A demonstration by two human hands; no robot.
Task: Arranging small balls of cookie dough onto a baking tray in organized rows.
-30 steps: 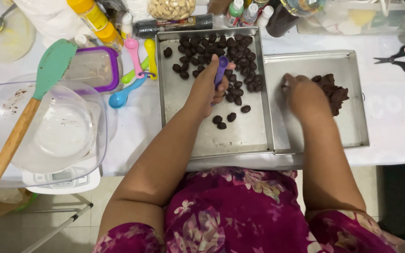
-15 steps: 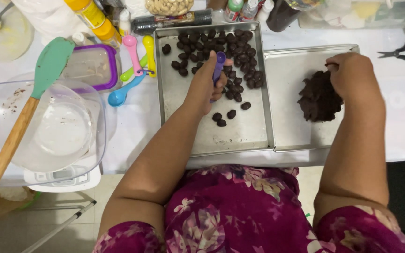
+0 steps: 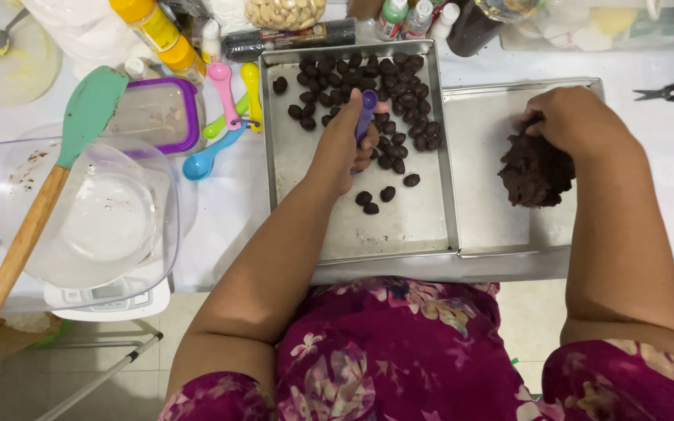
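Your left hand (image 3: 345, 144) has its grip closed around a purple scoop (image 3: 365, 115), held over the left tray (image 3: 352, 234), where small dark dough balls (image 3: 384, 93) crowd the far end and a few lie loose near the middle. Your right hand (image 3: 575, 117) presses its fingers into a rough dark dough lump (image 3: 534, 175) lying in the right tray (image 3: 485, 210).

A white-covered bench (image 3: 228, 195) spans the view under even light; below its edge lies a pale tiled floor (image 3: 111, 362).
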